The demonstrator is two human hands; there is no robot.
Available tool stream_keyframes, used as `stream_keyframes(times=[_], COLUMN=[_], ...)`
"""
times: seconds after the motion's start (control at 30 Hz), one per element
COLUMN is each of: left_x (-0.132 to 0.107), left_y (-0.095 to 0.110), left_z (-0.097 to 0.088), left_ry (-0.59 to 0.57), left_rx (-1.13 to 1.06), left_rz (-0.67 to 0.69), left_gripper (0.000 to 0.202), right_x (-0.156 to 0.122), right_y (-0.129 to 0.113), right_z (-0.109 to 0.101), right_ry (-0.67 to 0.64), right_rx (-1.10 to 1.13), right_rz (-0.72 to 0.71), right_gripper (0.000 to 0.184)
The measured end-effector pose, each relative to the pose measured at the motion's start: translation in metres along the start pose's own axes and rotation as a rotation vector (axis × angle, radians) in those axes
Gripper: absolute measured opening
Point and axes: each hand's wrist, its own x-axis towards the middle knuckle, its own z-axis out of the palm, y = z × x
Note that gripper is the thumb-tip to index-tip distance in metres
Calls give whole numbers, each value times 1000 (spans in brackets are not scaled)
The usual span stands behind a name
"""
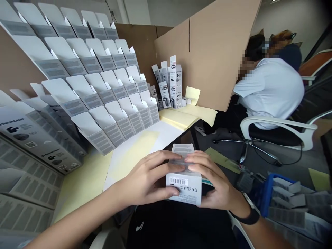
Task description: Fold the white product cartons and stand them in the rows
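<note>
- While rows of white-and-grey printed cardboard cartons with raised flaps (124,126) fill the upper left of the frame, the bare left hand (149,177), lower centre, grips a box, thumb against its barcoded end.
- Small white-and-grey rectangular cardboard box (189,199), lower centre, held between both hands.
- Bare right hand (219,186), right of it, fingers curled over its top.
- White-shirted seated person (275,90), upper right.
- Blue plastic crate (266,195), lower right.

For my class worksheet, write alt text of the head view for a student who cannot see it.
A person's left hand and right hand hold a small printed carton, its barcode facing the camera. Rows of cartons with open flaps line the left side; a blue crate sits lower right.
</note>
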Motion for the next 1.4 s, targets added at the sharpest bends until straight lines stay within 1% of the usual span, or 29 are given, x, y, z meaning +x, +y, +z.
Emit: stream_keyframes(times=[0.07, 0.2, 0.27, 0.37, 0.43, 0.47, 0.53, 0.6, 0.67, 0.73, 0.8, 0.9, 0.97, 1.1, 1.17, 1.3, 1.37, 1.4], left_x=[-3, -17, -28, -49, -64, -71, -86, -99, -108, -113, -115, -116, -116, -114, -113, -111, -110, -109], left_y=[18, 62, 86, 118, 131, 134, 132, 124, 114, 105, 99, 98, 101, 111, 115, 120, 120, 119], left_z=[5, 23, 34, 55, 70, 77, 92, 104, 112, 117, 118, 117, 115, 110, 109, 110, 109, 108], left_ry=[40, 67, 87, 80, 68, 76, 116, 135, 133, 143, 171, 213, 236, 278, 287, 314, 312, 282], left_rx=[9, -21, -9, 90, 136, 136, 102, 64, 22, -35, -90, -119, -116, -111, -108, -99, -50, -7], left_rz=[27, 29, 22, -16, -46, -53, -72, -122, -169, -179, -166, -156, -148, -112, -83, -51, -80, -109], left_gripper=[42, 37, 36, 42, 47, 49, 51, 53, 55, 57, 56, 53, 45, 24, 19, 20, 26, 32], right_x=[-8, -29, -42, -59, -71, -77, -88, -97, -103, -105, -104, -101, -100, -101, -102, -102, -102, -102], right_y=[-11, -37, -50, -67, -76, -79, -81, -80, -76, -72, -70, -71, -73, -75, -76, -75, -75, -74], right_z=[-6, -18, -21, -18, -10, -4, 9, 21, 30, 34, 35, 36, 37, 39, 39, 37, 37, 36], right_ry=[-28, -195, -250, -275, -265, -251, -242, -256, -281, -286, -295, -310, -316, -309, -308, -305, -309, -308], right_rx=[73, 312, 415, 490, 510, 526, 574, 620, 644, 655, 653, 649, 655, 678, 693, 699, 694, 692], right_rz=[27, 109, 128, 124, 111, 109, 126, 175, 227, 248, 244, 241, 247, 237, 237, 251, 252, 252], right_gripper=[75, 79, 79, 79, 81, 82, 84, 83, 83, 86, 89, 86, 85, 88, 87, 83, 83, 83])
